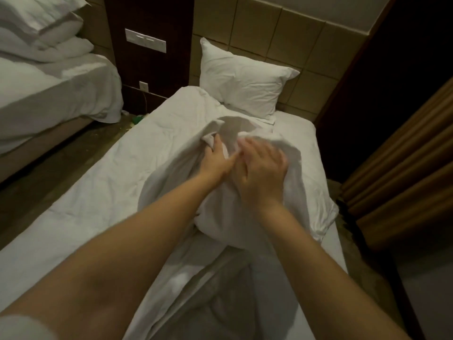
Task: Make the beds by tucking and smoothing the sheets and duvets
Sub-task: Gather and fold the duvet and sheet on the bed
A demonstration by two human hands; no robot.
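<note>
A single bed with a white sheet (103,182) lies in front of me. A white duvet (301,192) is bunched into a raised heap over its middle. My left hand (215,159) grips a fold of the duvet near the top of the heap. Just to its right, my right hand (262,168) is blurred, with fingers straight, lying flat against the fabric. A white pillow (242,79) leans against the padded headboard (282,25) beyond the heap.
A second bed (49,94) with stacked pillows (36,25) stands at the left across a narrow strip of floor (49,168). A dark panel with switches (145,40) sits between the beds. Brown curtains (404,168) hang at the right.
</note>
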